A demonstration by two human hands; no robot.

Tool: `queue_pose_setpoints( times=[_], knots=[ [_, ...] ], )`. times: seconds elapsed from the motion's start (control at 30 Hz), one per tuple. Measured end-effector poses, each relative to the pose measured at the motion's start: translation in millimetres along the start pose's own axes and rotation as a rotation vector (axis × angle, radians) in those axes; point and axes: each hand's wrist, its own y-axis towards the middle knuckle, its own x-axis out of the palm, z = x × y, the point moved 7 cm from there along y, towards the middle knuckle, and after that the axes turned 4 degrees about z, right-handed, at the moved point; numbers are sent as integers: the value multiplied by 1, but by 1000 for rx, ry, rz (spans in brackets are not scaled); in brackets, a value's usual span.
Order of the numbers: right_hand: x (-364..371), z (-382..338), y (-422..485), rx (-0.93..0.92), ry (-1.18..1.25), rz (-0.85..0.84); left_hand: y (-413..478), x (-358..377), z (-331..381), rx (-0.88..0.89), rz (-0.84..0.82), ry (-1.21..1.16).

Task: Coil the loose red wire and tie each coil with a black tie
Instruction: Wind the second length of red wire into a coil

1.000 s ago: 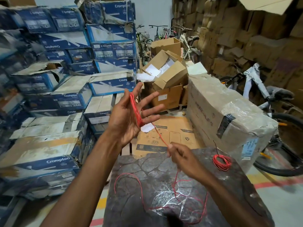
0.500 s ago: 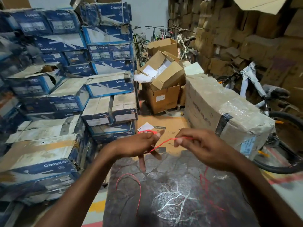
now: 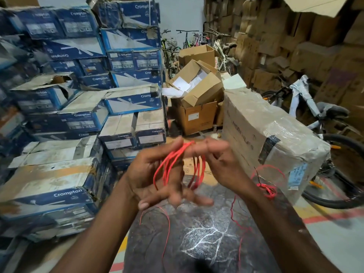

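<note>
Standing beside the person, I judge the task to be near the middle: 1 small coil (image 3: 266,189) lies finished on the far right part of the dark slab (image 3: 206,243), and a thin dark strand rising from it may be its black tie, though it is too small to be sure. A 2nd coil is being made in the air above the slab. The left hand (image 3: 155,174) is spread with straight fingers, and several loops of the red wire (image 3: 171,164) run around it. The right hand (image 3: 224,164) meets the top of the loops, but blur hides its fingers, so I cannot tell if they pinch the wire. A loose tail (image 3: 166,229) on the slab is left to wind in, then the tying. Room is narrow: the wrapped carton (image 3: 275,131) stands close at the right, beside the finished coil and the slab's edge, and blue boxes (image 3: 59,174) crowd the left, so the tail could slide off or catch
</note>
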Motion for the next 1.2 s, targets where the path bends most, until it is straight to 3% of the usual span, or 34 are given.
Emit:
queue_pose_setpoints(
  times=[0.17, 0.27, 0.37, 0.43, 0.5, 0.57, 0.73, 0.8, 0.87, 0.97, 1.1, 1.2],
  knots=[
    [28, 24, -25, 139, 81, -73, 15, -14, 49, 302, 266, -26],
    [34, 25, -47, 185, 70, -146, 3, -51, 71, 396, 739, 261],
    [38, 20, -65, 191, -2, -274, -7, -71, 84, 373, 1007, 545],
    [34, 16, -69, 192, -32, -323, -10, -79, 81, 226, 1128, 808],
    [24, 8, -68, 184, -74, -361, -10, -85, 71, 11, 1154, 1213],
    [11, -3, -63, 151, -160, -398, -6, -88, 56, -160, 1044, 1558],
    [-26, -23, -48, 84, -367, -413, -10, -87, 29, -490, 869, 1761],
    [-40, -32, -42, 84, -353, -435, -17, -82, 23, -579, 856, 1699],
    [-51, -42, -35, 61, -309, -448, -21, -77, 11, -643, 823, 1388],
    [-58, -57, -25, 28, -236, -469, -18, -55, -11, -721, 589, 891],
    [-64, -57, -10, 10, -135, -432, -9, -12, -25, -602, 277, 389],
    [-59, -51, -3, 51, -12, -441, -4, 10, -31, -508, 106, 178]
  ],
)
